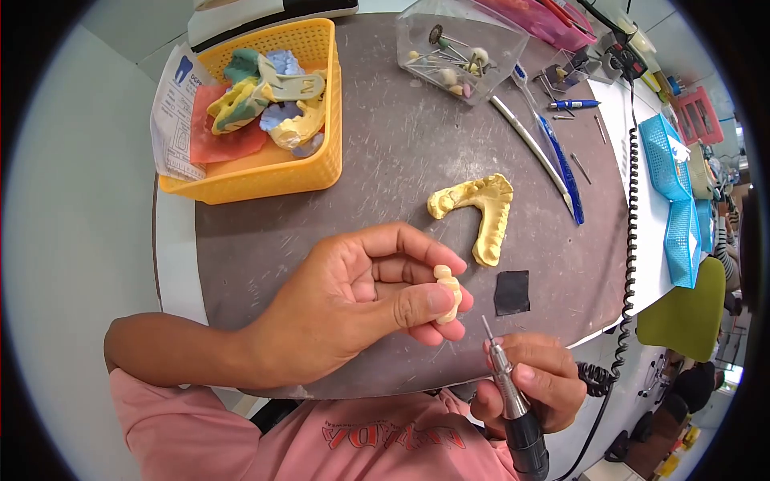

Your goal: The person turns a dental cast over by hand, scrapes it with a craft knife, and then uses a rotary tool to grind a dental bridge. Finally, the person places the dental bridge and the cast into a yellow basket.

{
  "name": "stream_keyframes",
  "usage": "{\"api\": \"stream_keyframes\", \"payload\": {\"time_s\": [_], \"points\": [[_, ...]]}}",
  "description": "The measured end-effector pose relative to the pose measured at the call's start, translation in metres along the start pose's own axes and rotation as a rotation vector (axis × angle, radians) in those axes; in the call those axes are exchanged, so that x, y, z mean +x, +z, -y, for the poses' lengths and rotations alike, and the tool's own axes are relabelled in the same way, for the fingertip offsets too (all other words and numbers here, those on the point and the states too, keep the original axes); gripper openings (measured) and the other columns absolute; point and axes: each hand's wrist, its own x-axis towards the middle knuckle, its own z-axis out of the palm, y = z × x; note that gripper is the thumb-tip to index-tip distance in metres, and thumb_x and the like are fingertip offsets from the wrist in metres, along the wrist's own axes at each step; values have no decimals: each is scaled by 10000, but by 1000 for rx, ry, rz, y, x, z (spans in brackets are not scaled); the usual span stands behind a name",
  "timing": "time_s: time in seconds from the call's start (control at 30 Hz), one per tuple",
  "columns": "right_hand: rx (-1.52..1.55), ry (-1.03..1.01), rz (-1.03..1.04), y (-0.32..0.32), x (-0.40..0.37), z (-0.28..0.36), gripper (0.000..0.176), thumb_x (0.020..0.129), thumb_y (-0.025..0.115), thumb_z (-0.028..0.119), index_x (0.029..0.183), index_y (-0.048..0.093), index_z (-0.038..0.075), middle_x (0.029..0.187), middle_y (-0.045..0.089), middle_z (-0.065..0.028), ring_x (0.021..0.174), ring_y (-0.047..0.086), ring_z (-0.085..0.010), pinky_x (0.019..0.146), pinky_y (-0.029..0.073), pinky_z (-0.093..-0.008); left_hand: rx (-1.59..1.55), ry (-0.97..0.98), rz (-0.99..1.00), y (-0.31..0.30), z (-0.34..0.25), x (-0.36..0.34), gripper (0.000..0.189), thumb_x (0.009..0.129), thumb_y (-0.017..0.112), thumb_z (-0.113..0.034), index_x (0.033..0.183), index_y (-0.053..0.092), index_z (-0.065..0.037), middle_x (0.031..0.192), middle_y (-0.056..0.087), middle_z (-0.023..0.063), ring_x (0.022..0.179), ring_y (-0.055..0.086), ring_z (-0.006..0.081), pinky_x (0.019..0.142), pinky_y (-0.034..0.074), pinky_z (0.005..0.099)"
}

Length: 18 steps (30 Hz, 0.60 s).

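Between the thumb and fingers of my left hand (365, 293) is a small cream-coloured dental bridge (447, 290), its upper end sticking out past the thumb. My right hand (541, 381) grips a dental handpiece (505, 373) with a silver nose and black body. The handpiece's thin bur points up and left, a short gap away from the bridge. Beyond my hands, a yellow plaster dental model (488, 210) lies on the brown work surface (361, 176). A small black square sheet (512, 293) rests to the right of my left fingertips.
A yellow basket (333, 120) at the back left holds impressions, pink wax and a paper slip. At the back stands a clear box (409, 60) of burs. A toothbrush (561, 172), a knife-like tool (529, 140) and a pen (575, 104) lie right. The coiled cord (632, 208) hangs along the right edge.
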Motion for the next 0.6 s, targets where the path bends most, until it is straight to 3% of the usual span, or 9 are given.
{"api": "stream_keyframes", "payload": {"time_s": [0.1,0.6], "points": [[-19,-92,9,6,-4,-3,441,661,847,50,1010,576,58,819,657,-105,733,701,-256,559,571,-319,-11,11,25,1,0,0,299,933,614,-114,1189,526,13,1030,659,164,845,684,176,709,560,254],[-26,-45,75,4,-2,1,449,661,853,74,1020,586,64,835,677,-118,734,702,-254,566,567,-318,35,-11,55,1,-1,-1,307,936,617,-135,1190,540,19,1041,657,156,852,678,154,719,563,243]]}}
